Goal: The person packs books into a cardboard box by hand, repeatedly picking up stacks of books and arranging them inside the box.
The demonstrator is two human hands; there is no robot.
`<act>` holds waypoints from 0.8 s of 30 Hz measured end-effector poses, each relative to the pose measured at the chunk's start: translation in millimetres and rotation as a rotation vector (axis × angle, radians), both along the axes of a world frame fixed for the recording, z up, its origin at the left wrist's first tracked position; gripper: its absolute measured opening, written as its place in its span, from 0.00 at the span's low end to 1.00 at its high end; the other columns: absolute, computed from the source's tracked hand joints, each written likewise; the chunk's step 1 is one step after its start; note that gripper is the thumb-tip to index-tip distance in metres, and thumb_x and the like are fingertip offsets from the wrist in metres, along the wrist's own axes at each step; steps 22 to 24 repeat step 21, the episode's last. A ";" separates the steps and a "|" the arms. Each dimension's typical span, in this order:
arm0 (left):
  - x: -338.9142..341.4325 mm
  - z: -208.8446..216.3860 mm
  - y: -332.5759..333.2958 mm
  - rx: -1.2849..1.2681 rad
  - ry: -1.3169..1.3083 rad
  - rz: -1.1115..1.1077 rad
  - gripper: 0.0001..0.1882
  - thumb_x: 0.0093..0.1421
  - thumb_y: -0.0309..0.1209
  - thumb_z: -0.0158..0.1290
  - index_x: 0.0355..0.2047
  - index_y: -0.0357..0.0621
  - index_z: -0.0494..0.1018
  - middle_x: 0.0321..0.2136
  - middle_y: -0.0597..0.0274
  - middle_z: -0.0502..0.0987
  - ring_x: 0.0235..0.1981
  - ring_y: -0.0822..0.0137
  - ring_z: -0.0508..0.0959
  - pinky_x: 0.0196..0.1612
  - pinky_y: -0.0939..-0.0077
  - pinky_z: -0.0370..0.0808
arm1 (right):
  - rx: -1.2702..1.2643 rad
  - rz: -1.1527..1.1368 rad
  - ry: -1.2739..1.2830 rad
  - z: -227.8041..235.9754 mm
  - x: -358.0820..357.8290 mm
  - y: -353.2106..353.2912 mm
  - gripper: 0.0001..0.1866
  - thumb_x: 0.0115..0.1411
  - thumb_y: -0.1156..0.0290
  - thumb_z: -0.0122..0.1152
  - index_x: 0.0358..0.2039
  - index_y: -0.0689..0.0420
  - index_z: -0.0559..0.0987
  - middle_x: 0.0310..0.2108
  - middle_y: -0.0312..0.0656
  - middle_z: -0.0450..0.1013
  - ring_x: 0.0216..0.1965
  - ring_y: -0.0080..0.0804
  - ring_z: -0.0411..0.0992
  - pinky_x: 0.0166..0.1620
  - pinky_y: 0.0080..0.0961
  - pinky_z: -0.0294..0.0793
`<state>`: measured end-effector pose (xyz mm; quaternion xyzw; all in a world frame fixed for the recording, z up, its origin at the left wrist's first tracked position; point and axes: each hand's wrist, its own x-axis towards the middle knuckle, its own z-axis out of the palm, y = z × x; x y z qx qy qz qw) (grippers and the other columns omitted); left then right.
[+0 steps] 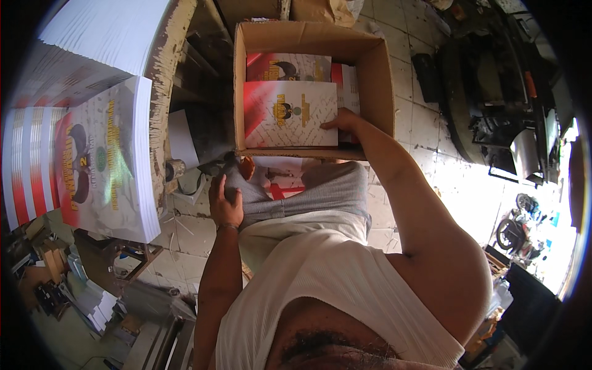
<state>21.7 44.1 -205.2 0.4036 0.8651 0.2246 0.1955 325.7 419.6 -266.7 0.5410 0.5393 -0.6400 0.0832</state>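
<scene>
A cardboard box point(375, 126) stands in front of my knees with its top open. Inside lie stacked paperback books, and the nearest book point(271, 123) has a white and red cover with yellow lettering. My right hand point(345, 121) reaches over the box's near right side and grips this book at its right edge, a digit lying on the cover; the other fingers are partly hidden. Behind it, partly covered, is another book point(308, 64) of the same design. My left hand point(227, 200) rests on my grey-clad leg with fingers apart, holding nothing.
On the left, tall stacks of matching books point(102, 160) stand on a worn wooden table point(161, 92). Dark machinery point(481, 92) sits at the right on the tiled floor point(404, 77). A motorcycle point(518, 228) is beyond it, near the bright opening.
</scene>
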 end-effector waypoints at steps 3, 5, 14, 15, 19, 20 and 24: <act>0.4 1.3 2.6 0.010 -0.012 -0.001 0.33 0.59 0.41 0.60 0.65 0.56 0.67 0.66 0.46 0.65 0.66 0.45 0.64 0.68 0.55 0.63 | 0.069 0.035 0.016 -4.9 7.2 2.3 0.31 0.48 0.66 0.81 0.52 0.60 0.79 0.48 0.45 0.80 0.48 0.43 0.79 0.42 0.49 0.83; 0.1 1.8 1.5 0.011 -0.018 0.003 0.33 0.59 0.41 0.60 0.65 0.56 0.67 0.66 0.46 0.65 0.66 0.44 0.64 0.68 0.54 0.63 | 0.104 0.059 0.017 3.1 3.1 -2.1 0.32 0.48 0.64 0.81 0.53 0.59 0.79 0.47 0.46 0.80 0.48 0.44 0.79 0.41 0.47 0.84; -0.7 2.2 3.3 0.005 -0.026 -0.003 0.32 0.59 0.40 0.59 0.65 0.55 0.67 0.65 0.46 0.66 0.66 0.45 0.64 0.68 0.55 0.63 | 0.165 0.160 -0.318 56.5 -19.3 -8.4 0.38 0.43 0.56 0.83 0.51 0.64 0.80 0.47 0.54 0.79 0.48 0.50 0.79 0.46 0.44 0.80; -0.6 1.6 2.9 0.016 -0.027 -0.006 0.32 0.60 0.40 0.59 0.65 0.55 0.67 0.65 0.46 0.66 0.66 0.45 0.64 0.68 0.55 0.63 | 0.164 0.158 -0.316 58.7 -19.6 -8.2 0.38 0.43 0.56 0.83 0.51 0.64 0.80 0.47 0.54 0.79 0.48 0.50 0.79 0.46 0.44 0.80; -0.3 1.0 4.3 0.024 -0.038 -0.012 0.32 0.60 0.40 0.59 0.65 0.55 0.67 0.65 0.46 0.66 0.66 0.45 0.64 0.69 0.55 0.62 | 0.260 0.283 -0.307 40.9 -6.8 -1.7 0.43 0.40 0.49 0.83 0.52 0.64 0.79 0.49 0.52 0.79 0.49 0.49 0.78 0.51 0.46 0.79; -0.7 0.7 6.2 0.030 -0.043 -0.021 0.32 0.60 0.40 0.59 0.65 0.55 0.67 0.65 0.46 0.65 0.67 0.45 0.63 0.69 0.55 0.61 | 0.330 0.370 -0.252 30.0 -0.7 2.7 0.45 0.40 0.47 0.83 0.53 0.63 0.80 0.50 0.52 0.79 0.51 0.50 0.77 0.58 0.47 0.75; -1.4 0.2 3.9 0.028 -0.047 -0.023 0.33 0.60 0.40 0.59 0.65 0.55 0.66 0.66 0.46 0.65 0.67 0.45 0.63 0.70 0.55 0.60 | 0.308 0.426 -0.284 28.6 -1.6 4.1 0.49 0.41 0.40 0.80 0.57 0.62 0.77 0.56 0.52 0.76 0.53 0.51 0.76 0.63 0.48 0.69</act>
